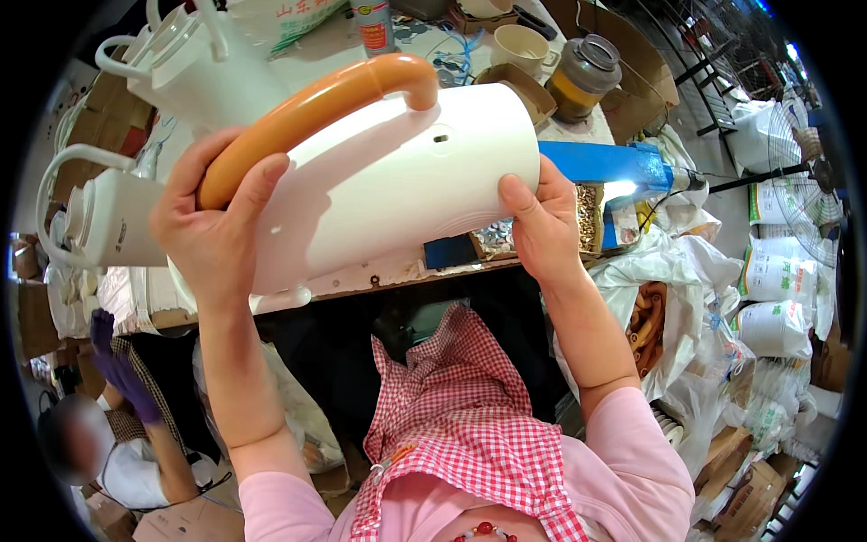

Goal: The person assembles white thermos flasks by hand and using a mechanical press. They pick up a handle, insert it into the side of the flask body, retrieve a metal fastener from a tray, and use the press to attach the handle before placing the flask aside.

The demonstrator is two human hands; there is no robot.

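A white vacuum jug lies on its side in the air in front of me, with a glossy orange-brown handle along its upper side. My left hand is closed round the handle's left end. My right hand grips the jug's right end, thumb on the wall and fingers behind it, mostly hidden. The far end of the handle touches the body near a small dark slot. The jug's left end is partly hidden by my left hand and wrist.
More white jugs with white handles stand at left. A blue machine arm with a lit lamp is at right, beside a box of small brass-coloured parts. A bag of brown handles hangs below. A co-worker's purple glove shows lower left.
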